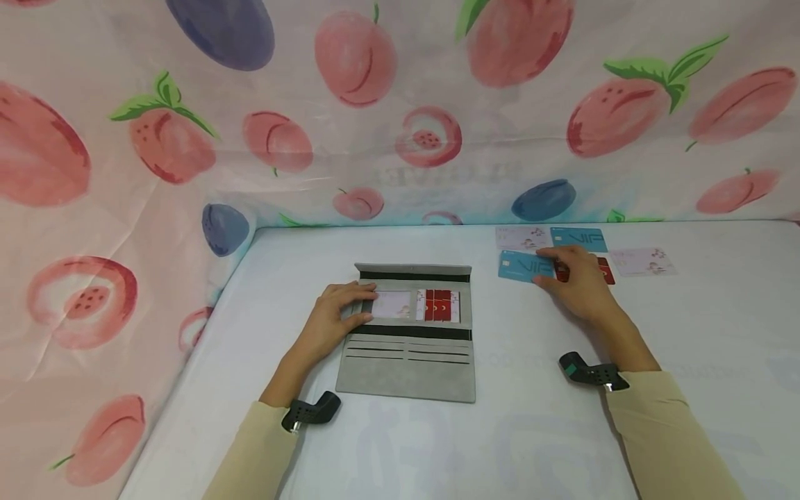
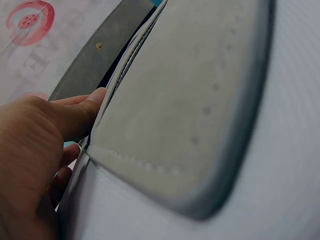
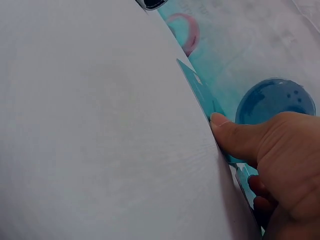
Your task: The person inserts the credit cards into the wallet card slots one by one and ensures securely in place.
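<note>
A grey long wallet (image 1: 406, 378) lies unfolded on the white table, its slotted panel toward me. Behind its windows sit a pale floral card (image 1: 392, 305) and red-and-white cards (image 1: 438, 305). My left hand (image 1: 328, 312) holds the wallet's left edge, thumb against the grey panel (image 2: 150, 100) in the left wrist view. At the back right, my right hand (image 1: 581, 281) pinches a blue VIP card (image 1: 517, 265) at its right end, thumb on the near edge and a finger at the far edge. This blue card (image 3: 197, 90) still looks flat on the table in the right wrist view.
Around the right hand lie a second blue VIP card (image 1: 578, 239), a pale floral card (image 1: 521, 237), another pale card (image 1: 644, 262) and a red card (image 1: 605, 271) partly under the fingers. A fruit-print curtain (image 1: 350, 173) rises at the table's back and left.
</note>
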`<state>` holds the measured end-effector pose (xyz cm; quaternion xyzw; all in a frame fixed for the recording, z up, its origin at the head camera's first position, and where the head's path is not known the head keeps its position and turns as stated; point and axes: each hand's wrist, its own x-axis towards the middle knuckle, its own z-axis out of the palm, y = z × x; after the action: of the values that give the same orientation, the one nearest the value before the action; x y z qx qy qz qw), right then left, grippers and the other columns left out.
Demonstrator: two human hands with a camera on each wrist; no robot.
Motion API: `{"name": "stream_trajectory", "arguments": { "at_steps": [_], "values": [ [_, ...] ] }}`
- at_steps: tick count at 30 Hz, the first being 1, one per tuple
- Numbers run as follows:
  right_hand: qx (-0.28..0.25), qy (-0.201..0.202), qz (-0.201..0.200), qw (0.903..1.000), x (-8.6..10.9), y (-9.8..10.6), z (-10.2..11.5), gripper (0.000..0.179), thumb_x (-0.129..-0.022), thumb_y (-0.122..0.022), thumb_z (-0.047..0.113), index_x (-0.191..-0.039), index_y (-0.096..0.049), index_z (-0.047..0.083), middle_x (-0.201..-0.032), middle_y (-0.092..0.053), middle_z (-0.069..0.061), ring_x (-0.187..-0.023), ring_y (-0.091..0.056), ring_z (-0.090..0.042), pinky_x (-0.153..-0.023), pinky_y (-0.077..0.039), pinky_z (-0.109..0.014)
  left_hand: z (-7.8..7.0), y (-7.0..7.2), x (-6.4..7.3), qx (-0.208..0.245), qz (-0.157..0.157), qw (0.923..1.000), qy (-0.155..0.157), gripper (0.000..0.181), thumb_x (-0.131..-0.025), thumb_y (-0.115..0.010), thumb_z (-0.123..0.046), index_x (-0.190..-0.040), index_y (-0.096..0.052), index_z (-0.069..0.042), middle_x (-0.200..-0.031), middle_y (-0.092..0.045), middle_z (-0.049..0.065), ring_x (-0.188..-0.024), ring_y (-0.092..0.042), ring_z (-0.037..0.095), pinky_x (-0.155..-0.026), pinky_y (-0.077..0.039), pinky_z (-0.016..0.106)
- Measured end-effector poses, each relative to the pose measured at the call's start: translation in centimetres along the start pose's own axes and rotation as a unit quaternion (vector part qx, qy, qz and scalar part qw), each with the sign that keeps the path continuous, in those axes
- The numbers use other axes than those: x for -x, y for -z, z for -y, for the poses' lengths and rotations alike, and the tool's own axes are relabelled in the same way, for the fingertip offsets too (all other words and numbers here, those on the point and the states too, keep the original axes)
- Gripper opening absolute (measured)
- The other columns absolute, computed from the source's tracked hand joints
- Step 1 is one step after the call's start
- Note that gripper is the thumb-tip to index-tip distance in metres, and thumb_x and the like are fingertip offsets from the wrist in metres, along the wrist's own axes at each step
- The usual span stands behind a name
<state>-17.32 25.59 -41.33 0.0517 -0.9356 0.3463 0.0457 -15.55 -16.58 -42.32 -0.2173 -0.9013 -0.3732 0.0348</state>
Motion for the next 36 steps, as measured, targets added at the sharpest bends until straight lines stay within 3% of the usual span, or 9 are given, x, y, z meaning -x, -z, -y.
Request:
{"name": "stream_trajectory", "arguments": {
  "at_steps": [10,16,20,24,30,36],
  "values": [
    [-0.009,-0.016,-0.030,0.9994,0.4,-0.1,0.6,0.052,-0.088,-0.071,0.017,-0.133,-0.052,0.001,-0.121,-0.035,-0.024,-0.099,-0.039,-0.038,-0.073,-0.042,-0.039,-0.2,0.0,0.0,0.000,0.004,1.0000,0.008,0.035,-0.084,-0.074,-0.015,-0.118,-0.069,-0.015,-0.135,-0.056,-0.003,-0.129,-0.040,0.024,-0.104,-0.026,0.050],
    [-0.005,-0.020,-0.046,0.9987,0.6,0.0,0.9,0.052,-0.086,-0.073,0.017,-0.131,-0.054,0.002,-0.115,-0.037,-0.023,-0.091,-0.043,-0.033,-0.069,-0.042,-0.036,-0.3,0.1,0.0,0.002,0.005,0.9999,0.009,0.035,-0.084,-0.074,-0.015,-0.119,-0.069,-0.015,-0.135,-0.056,-0.003,-0.128,-0.041,0.024,-0.104,-0.027,0.050],
    [0.010,-0.005,-0.056,0.9983,0.6,0.2,1.0,0.050,-0.085,-0.074,0.015,-0.129,-0.055,0.005,-0.095,-0.049,-0.018,-0.079,-0.047,-0.029,-0.062,-0.041,-0.036,-0.4,0.1,0.0,0.003,0.004,1.0000,0.007,0.035,-0.084,-0.074,-0.014,-0.118,-0.069,-0.014,-0.135,-0.056,-0.002,-0.128,-0.041,0.025,-0.104,-0.027,0.050],
    [0.024,0.006,-0.065,0.9976,0.7,0.4,1.0,0.045,-0.086,-0.072,0.012,-0.128,-0.057,0.008,-0.075,-0.050,-0.012,-0.070,-0.046,-0.026,-0.058,-0.036,-0.035,-0.4,0.1,0.0,0.004,0.004,1.0000,0.003,0.035,-0.084,-0.074,-0.014,-0.118,-0.069,-0.014,-0.134,-0.056,-0.002,-0.128,-0.041,0.025,-0.103,-0.027,0.051],
    [0.030,0.022,-0.059,0.9976,0.8,0.9,1.3,0.042,-0.087,-0.069,0.008,-0.128,-0.059,0.007,-0.083,-0.059,-0.015,-0.073,-0.051,-0.027,-0.062,-0.040,-0.036,-0.3,0.1,0.0,0.002,0.005,1.0000,0.000,0.036,-0.084,-0.074,-0.015,-0.119,-0.068,-0.014,-0.135,-0.056,-0.001,-0.126,-0.042,0.025,-0.104,-0.027,0.050],
    [-0.016,-0.012,-0.007,0.9998,1.2,1.5,1.8,0.044,-0.089,-0.069,0.019,-0.131,-0.058,0.010,-0.091,-0.066,-0.013,-0.074,-0.060,-0.024,-0.064,-0.046,-0.032,-0.1,0.1,0.0,-0.001,0.005,1.0000,-0.005,0.037,-0.083,-0.075,-0.016,-0.120,-0.068,-0.014,-0.135,-0.055,-0.001,-0.128,-0.041,0.026,-0.104,-0.025,0.051]
  ]
}}
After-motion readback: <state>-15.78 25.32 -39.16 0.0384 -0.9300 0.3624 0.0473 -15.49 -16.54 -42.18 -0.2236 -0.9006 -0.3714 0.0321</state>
